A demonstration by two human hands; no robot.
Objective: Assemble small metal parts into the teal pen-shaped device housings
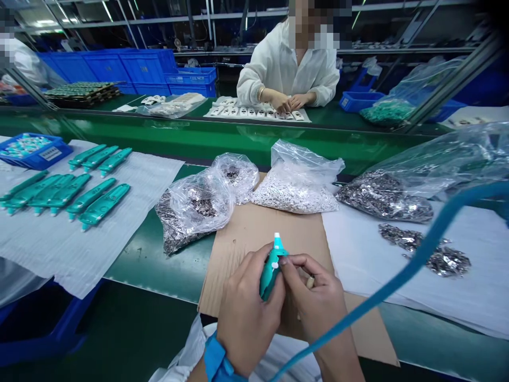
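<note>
My left hand (250, 297) is wrapped round a teal plastic housing (270, 273), a slim body with a white tip pointing away from me and a round white button on its side. My right hand (316, 294) meets it from the right, thumb and forefinger pinched at the housing's upper edge. Between the curled fingers of that hand a small cream-coloured piece (310, 282) shows; its kind is unclear. What the right fingertips press on is hidden. Both hands are above a brown cardboard sheet (238, 254).
Clear bags of small metal parts (186, 212) and a bag of white parts (296, 191) stand behind the cardboard. Loose metal pieces (445, 257) lie right. Several teal housings (105, 204) and a blue bin (51, 154) sit left. A blue cord (377, 294) crosses the right side. A co-worker (286, 69) sits opposite.
</note>
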